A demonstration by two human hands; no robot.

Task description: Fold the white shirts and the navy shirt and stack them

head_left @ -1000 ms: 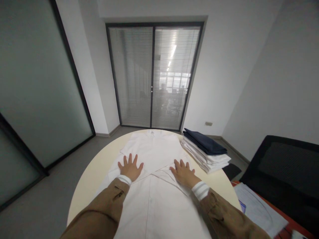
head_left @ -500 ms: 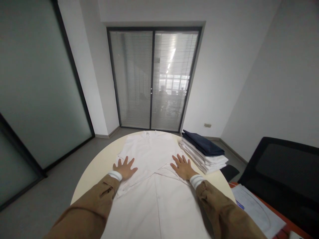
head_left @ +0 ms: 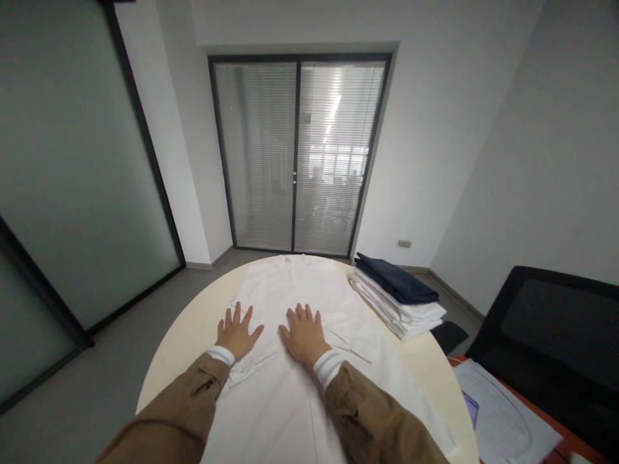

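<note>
while spread flat, left hand point(head_left: 236, 333) and right hand point(head_left: 304, 335) on white shirt point(head_left: 290, 287), round table point(head_left: 181, 367), glass doors point(head_left: 294, 154) beyond

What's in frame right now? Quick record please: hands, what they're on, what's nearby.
left hand: flat, palm down on white collared garment
right hand: flat, palm down on the same garment
under garment: round cream table
beside garment: stack of folded white clothes, folded navy cloth on top
lower right: black chair, papers
</note>
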